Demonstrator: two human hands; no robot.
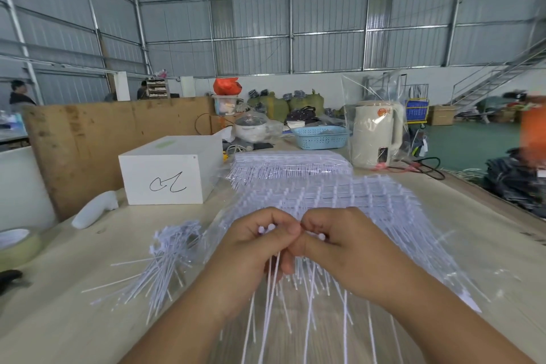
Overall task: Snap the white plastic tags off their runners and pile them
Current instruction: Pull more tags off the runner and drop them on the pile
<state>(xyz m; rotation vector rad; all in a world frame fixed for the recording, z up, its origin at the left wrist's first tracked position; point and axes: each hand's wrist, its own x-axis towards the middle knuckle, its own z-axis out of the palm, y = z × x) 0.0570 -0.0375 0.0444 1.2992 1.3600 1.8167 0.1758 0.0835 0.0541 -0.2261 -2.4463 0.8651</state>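
The left hand (254,248) and right hand (339,245) meet thumb to thumb above the pale wooden table (443,216), each with fingers curled and pinching the head end of a runner of thin white plastic tags (271,284) whose tails hang toward the person. Beyond both hands lies a stacked sheet of white unsnapped tag runners (339,195). To the left of the left hand, a loose pile of white detached tags (165,260) rests on the table. Farther left and beyond stands a white rectangular cardboard box (171,168).
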